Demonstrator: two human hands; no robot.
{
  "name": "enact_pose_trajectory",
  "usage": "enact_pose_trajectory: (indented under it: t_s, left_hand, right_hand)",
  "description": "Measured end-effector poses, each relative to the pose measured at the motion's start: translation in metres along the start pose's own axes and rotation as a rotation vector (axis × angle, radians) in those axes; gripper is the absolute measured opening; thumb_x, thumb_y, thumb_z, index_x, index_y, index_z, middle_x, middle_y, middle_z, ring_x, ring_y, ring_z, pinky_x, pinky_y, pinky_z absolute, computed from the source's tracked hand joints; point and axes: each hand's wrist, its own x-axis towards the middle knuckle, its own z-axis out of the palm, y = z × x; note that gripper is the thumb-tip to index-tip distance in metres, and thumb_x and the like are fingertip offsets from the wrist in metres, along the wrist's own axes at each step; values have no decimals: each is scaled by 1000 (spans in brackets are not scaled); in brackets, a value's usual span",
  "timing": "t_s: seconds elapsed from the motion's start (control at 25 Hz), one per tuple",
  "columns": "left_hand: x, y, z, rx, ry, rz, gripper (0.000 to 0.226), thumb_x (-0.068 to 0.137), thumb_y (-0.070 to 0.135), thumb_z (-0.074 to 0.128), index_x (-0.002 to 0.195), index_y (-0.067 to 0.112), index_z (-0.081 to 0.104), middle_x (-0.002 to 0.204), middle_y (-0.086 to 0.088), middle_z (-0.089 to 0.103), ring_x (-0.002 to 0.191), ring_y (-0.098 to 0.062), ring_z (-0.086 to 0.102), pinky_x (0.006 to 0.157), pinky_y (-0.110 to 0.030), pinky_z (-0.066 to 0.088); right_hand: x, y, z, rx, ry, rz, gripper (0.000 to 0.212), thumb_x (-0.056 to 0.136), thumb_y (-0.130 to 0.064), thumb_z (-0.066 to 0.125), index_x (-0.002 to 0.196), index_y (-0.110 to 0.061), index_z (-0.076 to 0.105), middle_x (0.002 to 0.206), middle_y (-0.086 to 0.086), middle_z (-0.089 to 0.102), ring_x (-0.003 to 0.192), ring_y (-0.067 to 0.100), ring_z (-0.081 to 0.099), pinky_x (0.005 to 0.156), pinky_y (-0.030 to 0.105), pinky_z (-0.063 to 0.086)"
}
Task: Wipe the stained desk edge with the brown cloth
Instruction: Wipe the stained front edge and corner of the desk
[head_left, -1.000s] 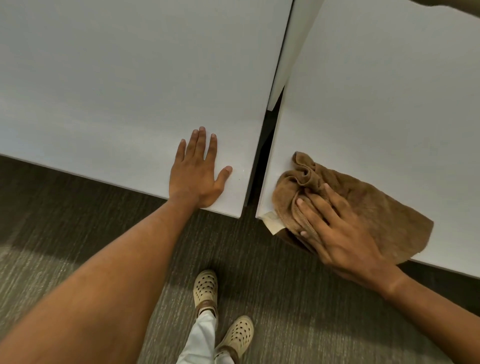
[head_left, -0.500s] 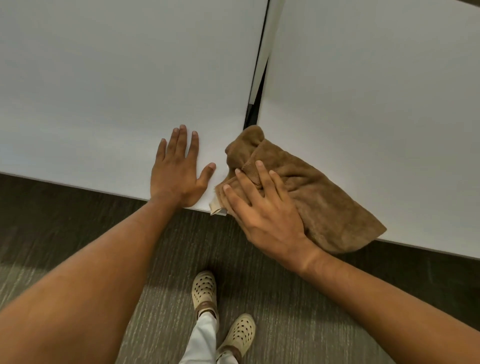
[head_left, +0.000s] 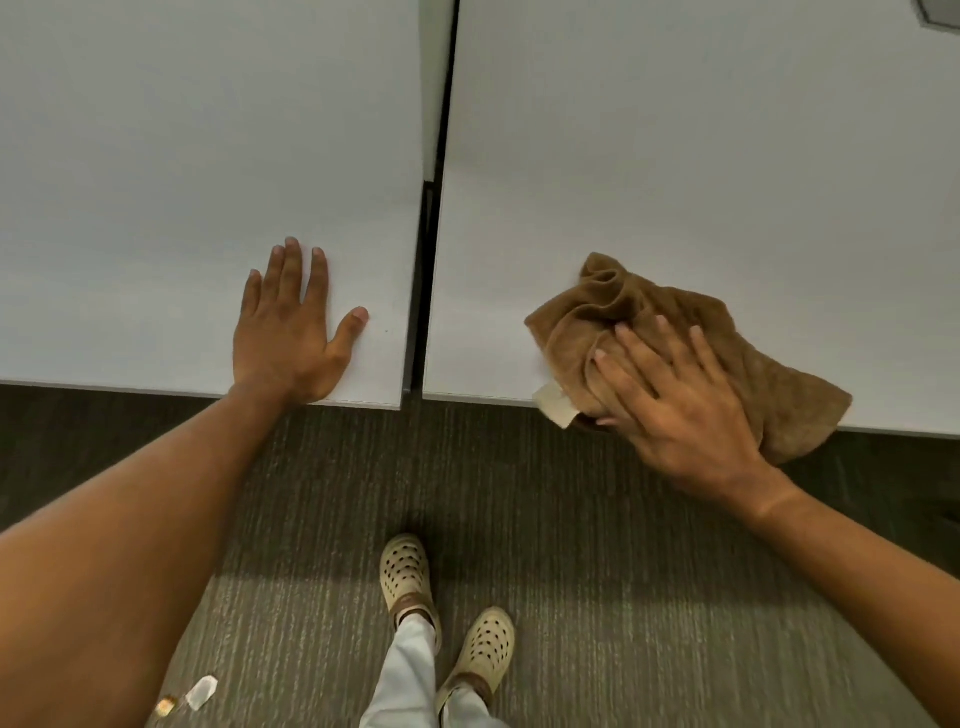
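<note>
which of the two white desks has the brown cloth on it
The right desk, across the dark gap from the other. The right hand presses the brown cloth at its near edge; the left desk holds only the flat left hand.

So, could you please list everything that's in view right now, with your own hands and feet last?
desks: two, white, side by side with a dark gap between them
brown cloth: one, bunched on the right desk's near edge
tag: one, cream, sticking out from the cloth over the desk edge
carpet: grey-green, below the desks
scraps: two small bits, pale and yellowish, on the carpet at lower left
left hand: flat on the left desk
right hand: pressing on the cloth
clogs: two, cream, on the carpet
</note>
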Motion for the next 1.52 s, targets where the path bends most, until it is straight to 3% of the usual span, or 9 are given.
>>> enact_pose_trajectory:
  t_s: [0.16,0.44,0.64,0.84,1.08,1.24,1.32,1.52]
  left_hand:
    - [0,2,-1,-4,-9,-1,88,91,70,7,158,15,-5,166,-11,-10,152,-22,-12,123,-43,-4]
    - [0,5,-1,-11,12,-6,87,92,67,10,158,13,-3,166,-14,-7,153,-24,-10,123,-44,-3]
    - [0,6,-2,4,5,-12,82,96,63,15,157,13,-5,166,-14,-9,153,-25,-11,124,-45,-2]
    - [0,6,-3,0,8,-13,85,93,66,11,157,13,-4,166,-14,-7,153,-25,-10,124,-45,-1]
    - [0,3,-5,-6,-5,-3,86,91,69,8,157,14,-5,166,-13,-8,153,-23,-11,124,-43,-3]
    - [0,4,-4,-17,1,-2,85,92,68,8,157,15,-6,166,-12,-10,152,-23,-13,124,-44,-4]
    - [1,5,-3,-20,9,-13,85,92,67,9,157,15,-6,166,-13,-10,152,-24,-13,124,-45,-3]
    - [1,5,-2,-31,12,-10,84,93,65,12,157,15,-8,165,-14,-12,152,-25,-13,124,-46,-3]
  right_hand:
    - [-26,40,5,19,-64,116,74,96,-69,18,157,-28,16,165,10,19,151,40,13,119,63,14]
    - [-21,24,4,85,-73,102,69,101,-61,20,158,-23,14,165,11,16,152,35,15,119,54,22]
    - [8,-26,-14,125,-71,90,66,103,-55,19,157,-18,19,164,12,19,152,35,14,118,52,25]
    - [68,-92,-35,277,-19,69,63,103,-53,17,156,-20,22,165,5,21,153,29,9,123,42,11]
    - [148,-57,-37,403,-106,272,65,103,-49,19,158,-19,1,167,7,-1,154,28,-6,125,48,-4]
    - [204,-6,-31,387,-76,570,63,104,-42,22,158,-11,8,166,16,4,153,35,-2,124,52,0]
    - [220,4,-29,389,-67,620,63,104,-41,23,158,-10,10,166,17,8,153,35,-1,124,52,2]
    - [199,-35,-38,314,-46,302,61,104,-39,25,157,-8,16,164,17,16,153,32,11,125,48,11]
